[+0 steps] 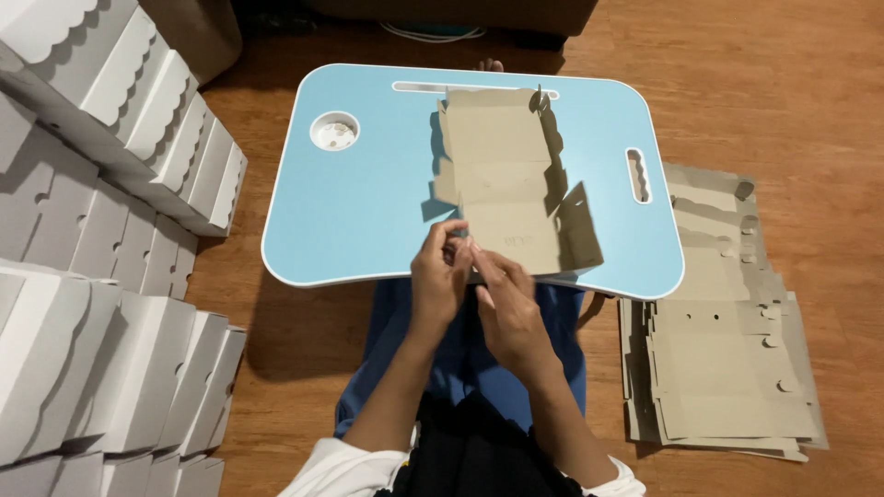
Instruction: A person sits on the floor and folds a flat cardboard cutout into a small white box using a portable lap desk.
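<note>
Left hand (440,276) and right hand (504,299) both pinch the near edge of the flat cardboard box blank (511,184) lying on the blue table (359,202) just beyond them.

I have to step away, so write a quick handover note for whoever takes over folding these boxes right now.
Left hand and right hand: both pinch the near edge of the flat box blank, which lies on the blue lap table.
Done: folded white boxes stacked on the left.
Left: this blank is only partly folded, side flaps up; a pile of flat blanks lies on the floor at right.
</note>
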